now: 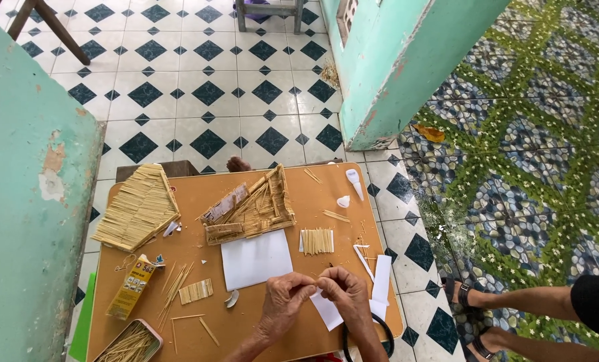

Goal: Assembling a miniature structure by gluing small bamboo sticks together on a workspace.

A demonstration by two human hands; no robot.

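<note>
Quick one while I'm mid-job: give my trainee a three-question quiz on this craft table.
1. True or false: the left hand and right hand meet fingertip to fingertip over the table.
2. What lies just beyond the hands? A) white sheet B) scissors C) cup
3. Which table corner holds the metal tin of sticks, seen from the camera?

Key: 1 true; 2 A; 3 near left.

A home porch — patterned floor tiles point(179, 100), low craft table point(326, 181).
</note>
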